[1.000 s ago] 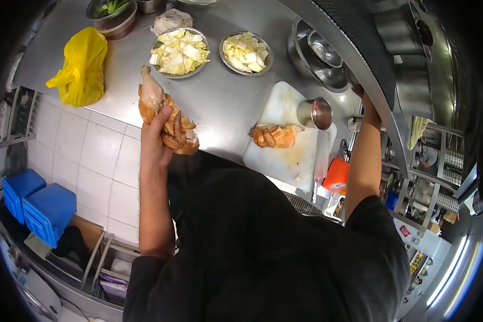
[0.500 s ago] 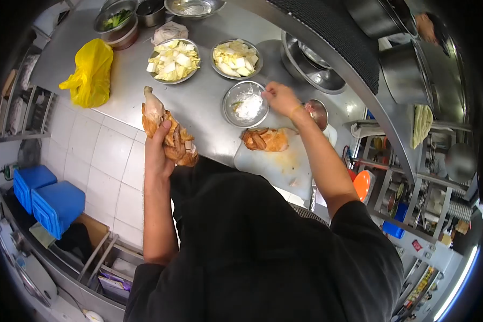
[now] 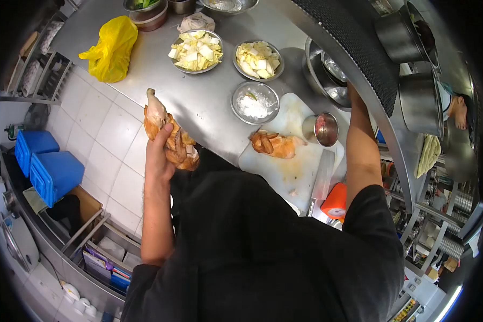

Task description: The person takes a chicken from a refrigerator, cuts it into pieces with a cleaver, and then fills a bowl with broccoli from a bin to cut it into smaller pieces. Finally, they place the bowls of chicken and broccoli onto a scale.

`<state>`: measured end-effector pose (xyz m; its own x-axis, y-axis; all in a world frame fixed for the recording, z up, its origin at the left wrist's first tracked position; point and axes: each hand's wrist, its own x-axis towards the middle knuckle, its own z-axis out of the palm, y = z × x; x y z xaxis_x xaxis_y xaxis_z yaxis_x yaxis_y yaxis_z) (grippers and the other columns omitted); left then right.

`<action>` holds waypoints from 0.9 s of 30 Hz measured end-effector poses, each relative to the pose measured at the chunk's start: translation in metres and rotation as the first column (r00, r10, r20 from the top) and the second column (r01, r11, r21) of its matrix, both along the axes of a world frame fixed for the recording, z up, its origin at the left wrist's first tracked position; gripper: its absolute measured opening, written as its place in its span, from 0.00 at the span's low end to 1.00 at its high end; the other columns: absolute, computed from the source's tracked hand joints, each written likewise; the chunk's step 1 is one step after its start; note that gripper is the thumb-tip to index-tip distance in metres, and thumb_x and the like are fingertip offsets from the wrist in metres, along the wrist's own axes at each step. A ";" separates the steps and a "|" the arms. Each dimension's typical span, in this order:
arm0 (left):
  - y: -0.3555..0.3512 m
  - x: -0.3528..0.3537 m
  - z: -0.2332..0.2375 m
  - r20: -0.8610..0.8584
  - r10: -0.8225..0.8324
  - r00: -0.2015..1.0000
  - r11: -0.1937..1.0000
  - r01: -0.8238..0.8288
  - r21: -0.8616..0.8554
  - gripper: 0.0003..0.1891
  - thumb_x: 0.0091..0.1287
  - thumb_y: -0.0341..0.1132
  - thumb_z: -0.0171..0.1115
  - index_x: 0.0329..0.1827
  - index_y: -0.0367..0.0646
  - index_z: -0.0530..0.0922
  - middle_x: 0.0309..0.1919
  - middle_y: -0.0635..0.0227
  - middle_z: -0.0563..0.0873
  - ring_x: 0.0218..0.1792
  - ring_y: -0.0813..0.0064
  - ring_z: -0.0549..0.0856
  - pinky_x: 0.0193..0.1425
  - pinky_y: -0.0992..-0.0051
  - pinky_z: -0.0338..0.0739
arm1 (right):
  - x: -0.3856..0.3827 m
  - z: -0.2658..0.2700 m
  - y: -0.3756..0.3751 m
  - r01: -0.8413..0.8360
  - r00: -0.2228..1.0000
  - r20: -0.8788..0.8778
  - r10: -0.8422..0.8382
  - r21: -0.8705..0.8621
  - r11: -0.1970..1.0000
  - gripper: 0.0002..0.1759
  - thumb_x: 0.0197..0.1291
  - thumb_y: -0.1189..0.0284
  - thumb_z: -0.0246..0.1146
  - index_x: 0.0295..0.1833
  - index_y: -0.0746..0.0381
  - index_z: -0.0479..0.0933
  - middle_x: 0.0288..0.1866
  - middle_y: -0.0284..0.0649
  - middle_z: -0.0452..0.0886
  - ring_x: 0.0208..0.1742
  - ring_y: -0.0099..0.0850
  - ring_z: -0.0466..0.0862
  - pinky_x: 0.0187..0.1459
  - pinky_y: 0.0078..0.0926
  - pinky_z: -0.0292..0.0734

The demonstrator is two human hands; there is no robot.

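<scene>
My left hand (image 3: pixel 158 153) is wrapped round a piece of browned chicken (image 3: pixel 178 140), its pale leg end pointing up, at the table's front edge. My right forearm reaches up beside the shelf, and the right hand itself is hidden behind the shelf's edge, near the nested metal bowls (image 3: pixel 315 70). Another browned chicken piece (image 3: pixel 278 145) lies on the white cutting board (image 3: pixel 268 166). Just above it stands a metal bowl of white powder (image 3: pixel 255 103). A metal cup with something reddish inside (image 3: pixel 326 129) sits on the board's right part, near a cleaver (image 3: pixel 322 174).
Two bowls of chopped cabbage (image 3: pixel 197 51) (image 3: pixel 257 60) stand at the back of the steel table (image 3: pixel 161 70). On its left is a yellow bag (image 3: pixel 112 49). A metal shelf (image 3: pixel 383 123) with pots overhangs the right side. Another person (image 3: pixel 458 110) is beyond it.
My right hand has left the powder bowl and moved right, out of sight behind the shelf. The view has shifted, showing more of the board and the cleaver. My left hand still holds the chicken.
</scene>
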<state>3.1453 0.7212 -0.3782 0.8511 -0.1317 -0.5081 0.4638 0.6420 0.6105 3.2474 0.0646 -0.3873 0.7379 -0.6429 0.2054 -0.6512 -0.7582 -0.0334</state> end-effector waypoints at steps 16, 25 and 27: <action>-0.074 0.064 0.024 0.128 -0.119 0.985 0.976 0.140 -0.166 0.20 0.70 0.34 0.69 0.62 0.39 0.75 0.47 0.66 0.85 0.46 0.72 0.87 0.51 0.68 0.86 | -0.065 0.094 0.142 -0.089 0.991 0.133 0.018 0.556 0.826 0.31 0.70 0.64 0.58 0.74 0.68 0.66 0.28 0.43 0.82 0.19 0.32 0.82 0.24 0.30 0.79; -0.151 0.104 0.036 0.430 -0.531 0.730 0.804 0.274 0.528 0.34 0.59 0.39 0.79 0.64 0.38 0.72 0.51 0.59 0.86 0.48 0.63 0.88 0.55 0.66 0.83 | -0.107 0.074 0.329 -0.202 0.977 0.179 0.112 0.946 0.253 0.14 0.71 0.76 0.55 0.60 0.64 0.70 0.29 0.34 0.78 0.18 0.21 0.76 0.19 0.23 0.80; -0.147 0.105 0.037 0.309 -0.772 0.556 0.479 0.189 0.857 0.37 0.58 0.43 0.80 0.65 0.35 0.72 0.51 0.54 0.87 0.52 0.58 0.88 0.58 0.64 0.81 | -0.112 0.064 0.333 -0.180 0.983 0.166 0.081 0.960 0.216 0.15 0.72 0.77 0.54 0.62 0.62 0.70 0.29 0.32 0.77 0.19 0.19 0.74 0.19 0.21 0.79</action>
<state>3.2506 0.5738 -0.3417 0.8597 -0.5072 -0.0599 -0.1147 -0.3059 0.9451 3.1355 0.3978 -0.3233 0.8493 -0.2792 -0.4480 -0.5052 -0.1839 -0.8432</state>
